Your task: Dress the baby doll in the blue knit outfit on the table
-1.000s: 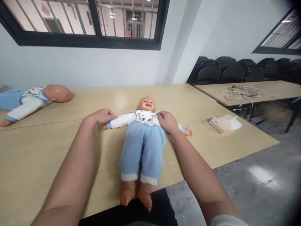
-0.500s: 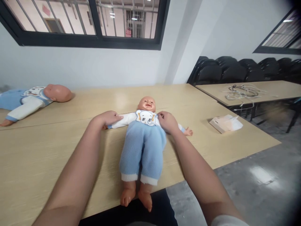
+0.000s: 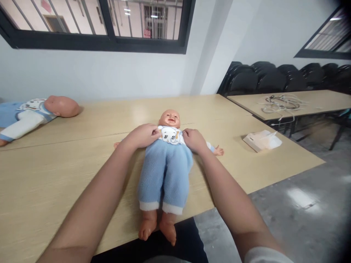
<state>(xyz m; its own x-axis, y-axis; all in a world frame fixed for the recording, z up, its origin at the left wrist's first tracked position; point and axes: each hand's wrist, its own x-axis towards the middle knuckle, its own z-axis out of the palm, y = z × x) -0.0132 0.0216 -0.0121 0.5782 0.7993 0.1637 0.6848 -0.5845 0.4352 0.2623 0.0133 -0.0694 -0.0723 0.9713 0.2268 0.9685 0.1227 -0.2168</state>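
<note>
Left hand (image 3: 146,135), bare: fingers curled inward, fingertips on the doll's upper chest by the edge of its bib; grip drawn in, though whether cloth is pinched cannot be told. Right hand (image 3: 194,140), bare: likewise curled, at the opposite edge of the bib; grip mostly folded, hold on the fabric again uncertain.

Between them, one smiling plastic baby doll (image 3: 171,155) in a light-blue fleece suit with white sleeves and white trouser hems. Position: on its back, head away from the person, arms spread, bare feet at the near edge. The doll's arm on the person's left is largely hidden by the left hand and forearm.

One white cloth bib (image 3: 169,135), printed with an elephant-like face, orange accents.

One pale wood-grain desk (image 3: 41,186) beneath.

On it, far left: one second plastic doll (image 3: 26,122), similarly dressed, lying crosswise, cut by the frame.

On it, right: one small open whitish carton (image 3: 255,142) with pale tissue protruding; side marking too small to read.

Beyond: one matching second desk (image 3: 323,98) bearing tangled white and dark cables (image 3: 282,103); stacked black chairs (image 3: 242,80); one dark-framed barred window (image 3: 148,44); grey floor (image 3: 274,208).
</note>
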